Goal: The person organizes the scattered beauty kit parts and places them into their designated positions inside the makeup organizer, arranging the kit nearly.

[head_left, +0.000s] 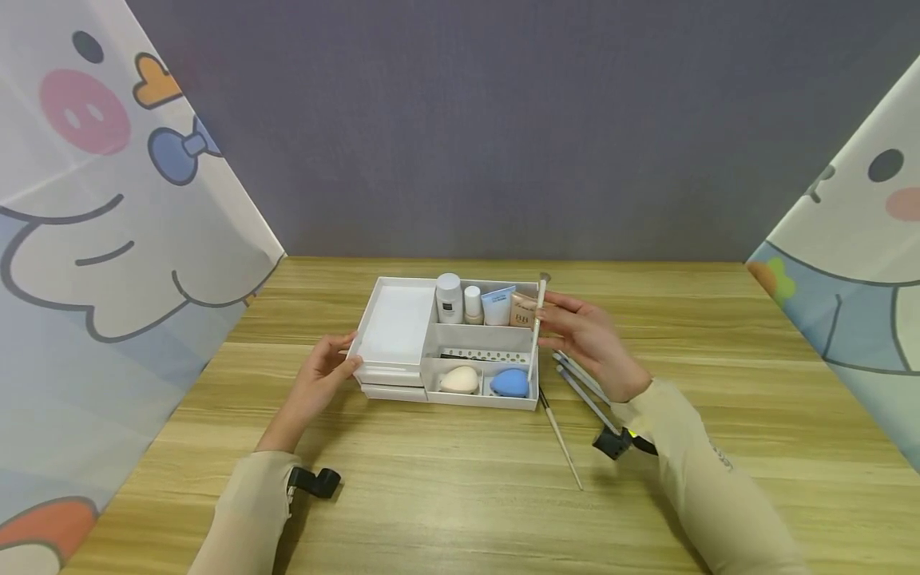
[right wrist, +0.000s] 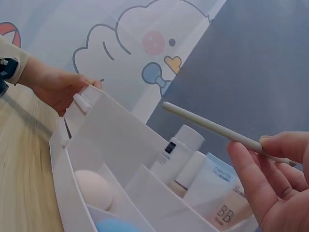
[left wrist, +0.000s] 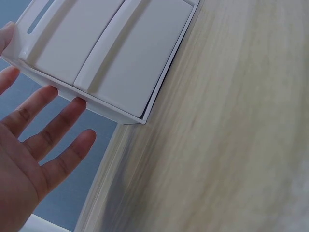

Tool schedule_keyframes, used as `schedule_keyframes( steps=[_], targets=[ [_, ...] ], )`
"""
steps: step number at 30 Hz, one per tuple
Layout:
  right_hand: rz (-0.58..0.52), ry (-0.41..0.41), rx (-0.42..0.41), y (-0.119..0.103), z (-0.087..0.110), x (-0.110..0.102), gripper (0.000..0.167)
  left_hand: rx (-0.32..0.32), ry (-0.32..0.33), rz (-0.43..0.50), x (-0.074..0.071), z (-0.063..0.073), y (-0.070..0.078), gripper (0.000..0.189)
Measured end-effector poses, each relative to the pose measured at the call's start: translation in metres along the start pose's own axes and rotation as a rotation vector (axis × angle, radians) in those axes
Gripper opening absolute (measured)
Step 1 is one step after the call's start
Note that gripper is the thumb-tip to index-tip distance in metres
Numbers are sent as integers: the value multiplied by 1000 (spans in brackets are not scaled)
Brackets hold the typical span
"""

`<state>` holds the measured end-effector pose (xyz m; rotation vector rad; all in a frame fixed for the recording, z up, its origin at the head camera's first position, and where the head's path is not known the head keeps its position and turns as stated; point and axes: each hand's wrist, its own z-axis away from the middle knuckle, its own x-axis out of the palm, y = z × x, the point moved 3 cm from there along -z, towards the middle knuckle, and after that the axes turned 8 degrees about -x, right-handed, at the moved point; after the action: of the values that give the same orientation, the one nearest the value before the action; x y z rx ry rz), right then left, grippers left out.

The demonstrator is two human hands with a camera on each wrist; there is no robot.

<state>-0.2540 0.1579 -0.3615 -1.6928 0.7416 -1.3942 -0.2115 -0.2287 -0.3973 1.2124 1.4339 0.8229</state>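
Note:
A white makeup organizer (head_left: 395, 319) sits mid-table. My left hand (head_left: 316, 391) is at its left side; in the left wrist view the fingers (left wrist: 63, 121) are spread and fairly straight, tips at the box's edge. My right hand (head_left: 592, 343) pinches a makeup brush (head_left: 536, 335) between thumb and fingers over the organizer's right edge, bristles up and pale handle slanting down. Back compartment: a white bottle (head_left: 449, 303), a smaller bottle (head_left: 472, 305), a light blue tube (head_left: 498, 307) and a tan BB tube (head_left: 523, 310). In front lie a cream sponge (head_left: 460, 380) and a blue sponge (head_left: 510, 382).
Right of the organizer, a thin brush (head_left: 563, 443) lies on the wooden table (head_left: 431, 495), with grey rods (head_left: 585, 399) partly under my right forearm. A slim dark item (head_left: 460, 357) lies in the middle compartment. Two drawers (left wrist: 140, 53) fill the organizer's left part.

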Motion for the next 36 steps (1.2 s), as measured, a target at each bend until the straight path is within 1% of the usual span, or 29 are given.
schedule_keyframes(
  steps=[3, 7, 11, 13, 17, 21, 25, 32, 36],
  targets=[
    [41, 1, -12, 4, -4, 8, 31, 1, 4, 3, 0, 0, -1, 24],
    [95, -5, -19, 11, -8, 19, 42, 10, 1, 15, 0, 1, -1, 24],
    [93, -11, -15, 16, -13, 29, 44, 9, -1, 10, -1, 2, -2, 24],
    [79, -12, -9, 18, -15, 34, 42, 8, 1, -1, -1, 2, -1, 24],
    [68, -24, -2, 20, -18, 42, 45, 15, -2, -11, 0, 2, -1, 25],
    [59, -43, 0, 22, -19, 51, 52, 35, -9, 16, -1, 1, 0, 24],
    [53, -56, 4, 24, -21, 61, 51, 53, -9, 38, -1, 1, -1, 24],
    [82, -71, 2, 30, -27, 76, 51, 56, -15, 41, -1, 1, -1, 24],
    [87, -62, 11, 32, -32, 84, 52, 55, -13, 38, -1, 1, -1, 24]
  ],
)
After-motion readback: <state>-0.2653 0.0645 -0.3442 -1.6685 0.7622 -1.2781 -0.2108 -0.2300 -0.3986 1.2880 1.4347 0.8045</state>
